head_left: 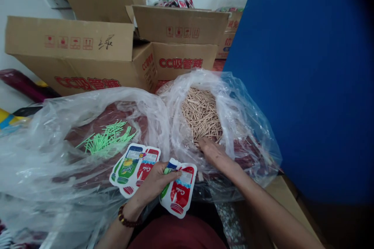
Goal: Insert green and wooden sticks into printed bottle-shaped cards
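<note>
My left hand (159, 183) grips a bottle-shaped pouch (182, 192) with a red Cola print and a green part beside it, thumb on top. More printed pouches (131, 165), one with Sprite and Cola pictures, lie overlapping just left of that hand. My right hand (212, 151) reaches into the near edge of a clear bag, its fingers closed together at a heap of thin brown sticks (201, 113); the fingertips are partly hidden there. To the left, bright green sticks (109, 137) lie in another open plastic bag (152, 113).
Cardboard boxes (96, 72) with red Chinese print stand behind the bags. A blue panel (300, 85) rises on the right. At the back, an open box (181, 25) has more printed packets (178, 2) behind its flap. Loose clear plastic (248, 124) spreads around the sticks.
</note>
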### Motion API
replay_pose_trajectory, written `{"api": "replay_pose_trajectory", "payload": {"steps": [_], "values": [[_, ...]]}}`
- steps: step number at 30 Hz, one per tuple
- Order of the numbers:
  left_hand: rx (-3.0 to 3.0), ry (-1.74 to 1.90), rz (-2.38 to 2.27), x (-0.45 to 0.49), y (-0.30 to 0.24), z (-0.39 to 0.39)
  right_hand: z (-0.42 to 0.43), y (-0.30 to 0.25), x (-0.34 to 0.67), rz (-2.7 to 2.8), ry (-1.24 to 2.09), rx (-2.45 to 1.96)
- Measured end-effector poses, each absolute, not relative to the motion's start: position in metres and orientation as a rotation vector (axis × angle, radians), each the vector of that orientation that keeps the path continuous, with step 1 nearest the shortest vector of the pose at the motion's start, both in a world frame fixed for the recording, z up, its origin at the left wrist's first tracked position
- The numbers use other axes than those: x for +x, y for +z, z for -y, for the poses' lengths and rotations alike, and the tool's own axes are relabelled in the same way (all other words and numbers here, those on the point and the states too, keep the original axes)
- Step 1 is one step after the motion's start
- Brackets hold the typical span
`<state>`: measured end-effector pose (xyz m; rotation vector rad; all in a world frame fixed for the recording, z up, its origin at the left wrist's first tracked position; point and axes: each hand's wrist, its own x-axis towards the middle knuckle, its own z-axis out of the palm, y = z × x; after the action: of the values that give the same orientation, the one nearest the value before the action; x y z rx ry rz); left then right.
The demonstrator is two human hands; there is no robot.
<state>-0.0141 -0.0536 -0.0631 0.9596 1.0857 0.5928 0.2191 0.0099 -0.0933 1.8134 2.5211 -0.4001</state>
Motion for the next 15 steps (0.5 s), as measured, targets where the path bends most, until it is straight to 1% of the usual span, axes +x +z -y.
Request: {"api": "replay_pose_trajectory", "payload": {"steps": [5,10,15], "values": [[0.932,0.595,-1.049,-0.016,-0.063,0.053,-0.012,-0.098,0.23,-2.528,-0.472,1.871],[0.955,0.637,-1.056,-0.015,-0.065,0.052,-0.01,-0.103,0.223,-2.518,-0.335,1.792],[0.964,0.62,-1.079,-0.016,-0.066,0.053,-0.013,-0.106,0.222,-2.557,-0.358,1.807]]}}
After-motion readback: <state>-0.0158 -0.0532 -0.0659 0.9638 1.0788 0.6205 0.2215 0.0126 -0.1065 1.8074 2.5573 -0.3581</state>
